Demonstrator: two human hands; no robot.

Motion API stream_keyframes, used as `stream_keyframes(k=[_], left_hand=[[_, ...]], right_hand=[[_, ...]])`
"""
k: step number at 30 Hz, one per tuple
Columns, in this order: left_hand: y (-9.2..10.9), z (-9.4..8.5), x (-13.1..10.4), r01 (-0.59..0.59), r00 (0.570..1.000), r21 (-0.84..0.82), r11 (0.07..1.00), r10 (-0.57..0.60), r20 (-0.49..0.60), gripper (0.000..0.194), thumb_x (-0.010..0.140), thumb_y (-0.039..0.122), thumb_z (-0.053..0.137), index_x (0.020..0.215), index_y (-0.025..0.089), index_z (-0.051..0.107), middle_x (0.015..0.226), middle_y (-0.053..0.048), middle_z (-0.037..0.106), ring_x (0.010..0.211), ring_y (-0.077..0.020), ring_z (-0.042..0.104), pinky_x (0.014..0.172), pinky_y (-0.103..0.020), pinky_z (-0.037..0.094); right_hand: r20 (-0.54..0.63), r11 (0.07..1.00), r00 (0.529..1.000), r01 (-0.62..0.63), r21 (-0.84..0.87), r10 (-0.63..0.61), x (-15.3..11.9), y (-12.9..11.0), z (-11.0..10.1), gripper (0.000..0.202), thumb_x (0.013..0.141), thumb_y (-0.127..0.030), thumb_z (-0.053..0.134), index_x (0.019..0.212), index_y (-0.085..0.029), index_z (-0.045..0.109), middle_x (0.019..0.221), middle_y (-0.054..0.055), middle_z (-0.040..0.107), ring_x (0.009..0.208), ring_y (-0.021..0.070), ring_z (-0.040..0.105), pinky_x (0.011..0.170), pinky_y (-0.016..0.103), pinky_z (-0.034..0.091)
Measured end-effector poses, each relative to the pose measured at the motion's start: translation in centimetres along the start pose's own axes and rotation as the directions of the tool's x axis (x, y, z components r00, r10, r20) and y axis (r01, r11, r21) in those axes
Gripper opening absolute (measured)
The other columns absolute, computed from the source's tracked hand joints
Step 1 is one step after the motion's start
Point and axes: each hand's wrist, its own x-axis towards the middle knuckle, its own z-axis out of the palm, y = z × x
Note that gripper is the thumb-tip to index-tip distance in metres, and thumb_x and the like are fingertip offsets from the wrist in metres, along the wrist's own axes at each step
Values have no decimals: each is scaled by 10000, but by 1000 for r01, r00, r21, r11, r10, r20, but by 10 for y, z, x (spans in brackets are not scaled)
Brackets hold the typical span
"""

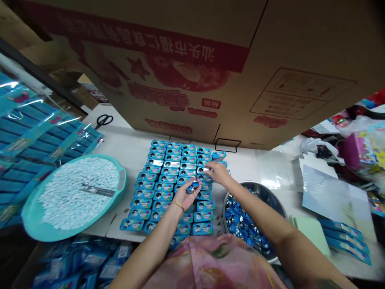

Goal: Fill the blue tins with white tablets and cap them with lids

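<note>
Rows of small blue printed boxes [164, 186] stand on the white table, each with a round hole in its top face. My left hand [184, 197], palm up over the middle rows, cups a few shiny blue-and-silver round pieces [194, 186]. Over the right-hand column, my right hand [219, 172] has its fingers pinched together at a box's top; what lies between the fingertips is hidden. Under my right forearm sits a round metal bowl [270, 196] filled with more of these blue round pieces.
A turquoise basin [122, 180] of small white pieces, with metal tweezers [98, 190] on top, stands left. Black scissors [104, 120] lie behind it. A large cardboard carton [234, 100] blocks the back. Blue packages [81, 261] are piled below left; flat blue cartons [345, 241] lie right.
</note>
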Motion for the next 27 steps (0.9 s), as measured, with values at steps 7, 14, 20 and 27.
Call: stream_keyframes(k=[7,14,20,27], left_hand=[[-17,3,10,19,999,47,999,-21,32,116,715,30,501,741,109,583,720,-45,621,671,-114,598,631,-244,521],[-24,13,13,57,996,133,989,-66,65,116,708,39,524,751,114,600,775,-64,631,725,-129,606,655,-236,508],[-17,12,14,85,994,184,979,-97,54,144,691,41,547,809,104,601,797,-102,632,746,-154,613,562,-185,498],[-10,-4,9,57,998,227,972,-54,-16,87,675,54,572,724,124,556,708,-74,619,686,-143,619,487,-155,472]], right_hand=[[8,982,982,189,-27,-189,-26,-7,29,170,752,-133,503,852,-197,624,823,20,581,802,128,537,724,229,399],[-117,988,981,154,4,-153,-30,7,17,165,752,-143,508,860,-193,621,854,31,575,779,127,537,724,234,401],[-190,994,977,-85,74,98,-21,27,7,159,763,-188,481,838,-208,619,837,23,592,791,135,551,718,241,405],[-106,950,946,-299,88,307,14,54,1,141,602,-115,626,717,-187,588,753,61,614,857,222,545,705,277,383]])
